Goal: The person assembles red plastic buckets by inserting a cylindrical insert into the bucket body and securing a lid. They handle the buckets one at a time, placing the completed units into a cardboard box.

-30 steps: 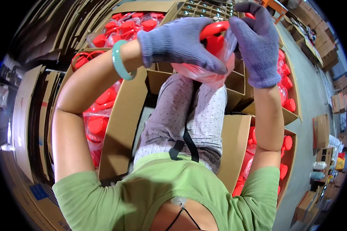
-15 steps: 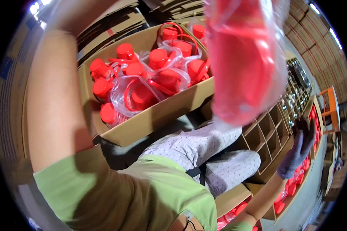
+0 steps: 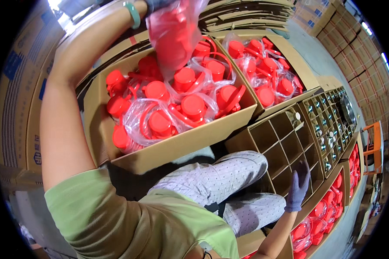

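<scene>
At the top edge my left hand, in a dark glove, is closed on a red flask wrapped in clear plastic; its fingers are partly cut off by the frame. The flask hangs over a cardboard carton packed with several red-capped flasks in clear bags, some with looped red handles. To the right my right hand, in a purple-grey glove, is empty with its fingers spread. It hovers over a carton with cardboard dividers, near its lower cells.
Beyond stands a second carton of bagged red flasks. A divided carton with shiny silver pieces adjoins on the right. More red flasks fill cartons at lower right. Flattened cardboard is stacked behind; an orange stand is far right.
The bagged flask in my left hand has moved away from me and leftward, over the carton of flasks. My right hand has shifted left, over the divided carton.
</scene>
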A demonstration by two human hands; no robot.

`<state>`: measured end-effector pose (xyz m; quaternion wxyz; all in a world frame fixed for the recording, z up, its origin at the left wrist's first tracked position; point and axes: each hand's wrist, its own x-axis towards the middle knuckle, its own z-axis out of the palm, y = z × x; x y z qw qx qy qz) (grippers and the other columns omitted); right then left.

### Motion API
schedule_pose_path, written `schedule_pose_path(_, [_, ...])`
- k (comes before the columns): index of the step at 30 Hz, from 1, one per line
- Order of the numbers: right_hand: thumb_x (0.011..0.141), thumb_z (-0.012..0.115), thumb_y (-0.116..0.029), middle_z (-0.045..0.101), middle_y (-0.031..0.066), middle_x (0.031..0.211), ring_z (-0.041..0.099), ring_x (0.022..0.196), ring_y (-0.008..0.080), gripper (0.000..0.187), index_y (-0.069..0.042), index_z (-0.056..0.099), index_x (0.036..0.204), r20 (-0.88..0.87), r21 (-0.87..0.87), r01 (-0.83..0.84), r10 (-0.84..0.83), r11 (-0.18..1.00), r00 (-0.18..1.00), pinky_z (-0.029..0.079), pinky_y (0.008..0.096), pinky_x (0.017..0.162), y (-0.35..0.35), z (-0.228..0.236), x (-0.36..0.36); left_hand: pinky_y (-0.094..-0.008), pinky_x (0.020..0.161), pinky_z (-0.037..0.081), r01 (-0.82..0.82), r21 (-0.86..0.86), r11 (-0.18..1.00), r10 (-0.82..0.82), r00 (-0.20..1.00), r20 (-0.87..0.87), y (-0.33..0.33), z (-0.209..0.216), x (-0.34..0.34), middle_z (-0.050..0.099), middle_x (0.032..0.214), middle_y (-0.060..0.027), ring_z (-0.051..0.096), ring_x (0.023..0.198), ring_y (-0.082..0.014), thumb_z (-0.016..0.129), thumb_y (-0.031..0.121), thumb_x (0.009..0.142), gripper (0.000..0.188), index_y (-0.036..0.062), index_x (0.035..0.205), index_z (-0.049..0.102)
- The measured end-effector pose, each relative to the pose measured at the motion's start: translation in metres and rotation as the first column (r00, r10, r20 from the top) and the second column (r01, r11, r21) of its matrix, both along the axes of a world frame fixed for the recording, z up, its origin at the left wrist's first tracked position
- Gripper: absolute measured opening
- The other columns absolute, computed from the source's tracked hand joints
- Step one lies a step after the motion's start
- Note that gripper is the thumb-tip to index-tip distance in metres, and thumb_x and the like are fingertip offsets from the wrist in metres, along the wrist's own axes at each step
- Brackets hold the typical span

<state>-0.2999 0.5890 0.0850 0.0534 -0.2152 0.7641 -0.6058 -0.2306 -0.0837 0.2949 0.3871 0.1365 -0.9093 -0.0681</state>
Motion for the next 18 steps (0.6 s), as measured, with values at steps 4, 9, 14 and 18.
schedule_pose_path(4, [0.095, 0.052, -0.002, 0.049, 0.0152, 0.142, 0.046, 0.132, 0.0240, 0.050, 0.000, 0.040, 0.144, -0.006, 0.125, 0.124, -0.125, 0.984, 0.992, 0.036, 0.0353, 0.110, 0.010, -0.008, -0.001, -0.0399, 0.088, 0.052, -0.188, 0.189, 0.964, 0.156, 0.973, 0.170, -0.044, -0.077, -0.021, 0.070, 0.105, -0.0212, 0.069, 0.097, -0.0341, 0.064, 0.048, 0.084, 0.055, 0.0047, 0.119, 0.066])
schedule_pose_path(9, [0.095, 0.052, -0.001, 0.051, 0.0154, 0.139, 0.051, 0.126, 0.0227, 0.050, 0.001, 0.041, 0.143, 0.097, 0.150, 0.150, -0.166, 0.977, 0.981, 0.038, 0.0340, 0.108, 0.022, -0.028, -0.007, -0.0388, 0.091, 0.052, -0.388, 0.270, 0.881, 0.286, 0.892, 0.349, -0.070, -0.133, -0.030, 0.070, 0.107, -0.0204, 0.068, 0.101, -0.0343, 0.065, 0.052, 0.082, 0.063, 0.0023, 0.121, 0.065])
schedule_pose_path(14, [0.094, 0.054, -0.002, 0.053, 0.0145, 0.136, 0.055, 0.117, 0.0209, 0.048, 0.001, 0.044, 0.141, 0.166, 0.226, 0.193, -0.233, 0.955, 0.958, 0.042, 0.0324, 0.102, 0.024, -0.041, -0.011, -0.0409, 0.095, 0.050, -0.536, 0.340, 0.773, 0.284, 0.771, 0.570, -0.091, -0.245, -0.053, 0.068, 0.113, -0.0240, 0.065, 0.107, -0.0381, 0.066, 0.054, 0.080, 0.067, 0.0025, 0.122, 0.064])
schedule_pose_path(18, [0.094, 0.055, -0.003, 0.056, 0.0133, 0.130, 0.055, 0.110, 0.0163, 0.046, 0.003, 0.046, 0.138, 0.138, 0.296, 0.316, -0.368, 0.901, 0.919, 0.043, 0.0272, 0.096, 0.044, -0.035, 0.009, -0.0446, 0.102, 0.045, -0.696, 0.255, 0.671, 0.368, 0.612, 0.700, -0.065, -0.263, -0.087, 0.059, 0.130, -0.0212, 0.057, 0.120, -0.0366, 0.068, 0.051, 0.080, 0.062, 0.0084, 0.126, 0.062])
